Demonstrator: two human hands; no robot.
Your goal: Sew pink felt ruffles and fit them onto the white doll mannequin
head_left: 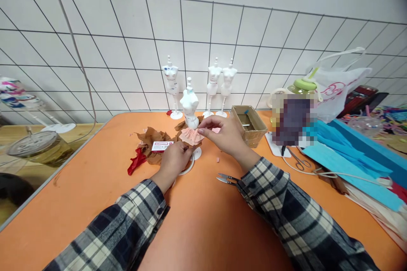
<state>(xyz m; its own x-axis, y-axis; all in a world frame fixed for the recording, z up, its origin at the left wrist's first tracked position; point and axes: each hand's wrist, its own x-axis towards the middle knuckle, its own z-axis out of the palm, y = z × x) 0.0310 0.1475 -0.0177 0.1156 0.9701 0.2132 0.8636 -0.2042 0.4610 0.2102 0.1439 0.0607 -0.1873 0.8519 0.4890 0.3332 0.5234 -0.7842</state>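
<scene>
A small white doll mannequin [189, 103] stands on a round base in the middle of the orange table [95, 203]. A pleated pink paper skirt [190, 136] sits at its waist. My right hand [222, 134] pinches the skirt's right edge beside the mannequin. Just below the skirt, my left hand [174, 159] is closed with its fingertips at the skirt's lower left edge. Both sleeves are plaid.
Three more white mannequins [216, 80] stand by the wire grid wall. Brown and red paper scraps [149, 144] and a small white box lie left of my hands. Thread snips [227, 179], a cardboard box [251, 125], scissors [299, 161] and blue paper sheets [346, 152] lie to the right.
</scene>
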